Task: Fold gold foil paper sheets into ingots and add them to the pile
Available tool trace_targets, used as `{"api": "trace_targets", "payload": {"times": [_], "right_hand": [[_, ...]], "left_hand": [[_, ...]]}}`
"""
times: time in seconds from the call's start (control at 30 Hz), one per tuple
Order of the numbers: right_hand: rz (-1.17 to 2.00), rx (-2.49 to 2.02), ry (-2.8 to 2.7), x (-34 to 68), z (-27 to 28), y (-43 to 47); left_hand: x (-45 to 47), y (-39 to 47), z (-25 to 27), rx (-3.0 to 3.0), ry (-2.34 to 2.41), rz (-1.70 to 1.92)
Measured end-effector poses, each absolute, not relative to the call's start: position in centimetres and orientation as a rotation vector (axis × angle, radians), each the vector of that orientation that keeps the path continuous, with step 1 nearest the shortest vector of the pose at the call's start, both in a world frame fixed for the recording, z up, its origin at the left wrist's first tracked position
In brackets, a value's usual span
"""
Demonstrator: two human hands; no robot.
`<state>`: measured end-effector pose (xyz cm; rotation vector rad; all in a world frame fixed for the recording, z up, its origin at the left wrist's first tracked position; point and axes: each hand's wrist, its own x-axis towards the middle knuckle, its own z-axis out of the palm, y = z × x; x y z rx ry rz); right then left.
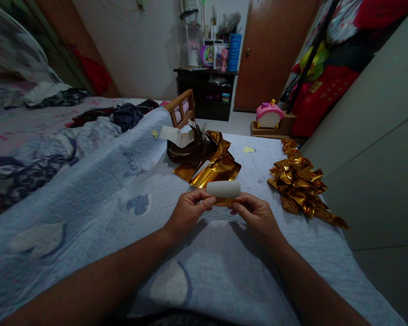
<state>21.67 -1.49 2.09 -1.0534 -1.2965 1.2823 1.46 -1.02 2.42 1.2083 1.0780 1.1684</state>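
Observation:
Between both hands is a sheet of gold foil paper [223, 189], its white back curling over into a roll and a strip of gold showing below. My left hand [194, 208] pinches its left end between thumb and fingers. At the right end, my right hand [253, 210] pinches it the same way. Just beyond lies a loose stack of gold foil sheets [207, 151], fanned and partly curled, some with white backs up. Over to the right is a heap of folded gold foil pieces [301, 181].
A pale blue quilted cover [122, 235] with heart shapes lies under everything. Rumpled clothes and bedding [98, 131] are at left. Beyond the far edge stand a wooden frame [182, 108], a dark cabinet [206, 95] and a pink toy [269, 115]. A pale panel [377, 172] borders the right.

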Motion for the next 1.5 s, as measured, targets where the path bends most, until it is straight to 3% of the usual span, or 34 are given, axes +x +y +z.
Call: {"api": "trace_targets", "payload": {"times": [0.77,1.5], "right_hand": [[1.438,-1.022,-1.197,21.44,2.62,-1.65],[1.372,-1.159,-1.311,21.3,3.04,-1.89]], "left_hand": [[1.96,-1.11,2.61,1.083,1.076,1.223],[2.26,-1.35,2.34,1.128,1.066,1.212]]}}
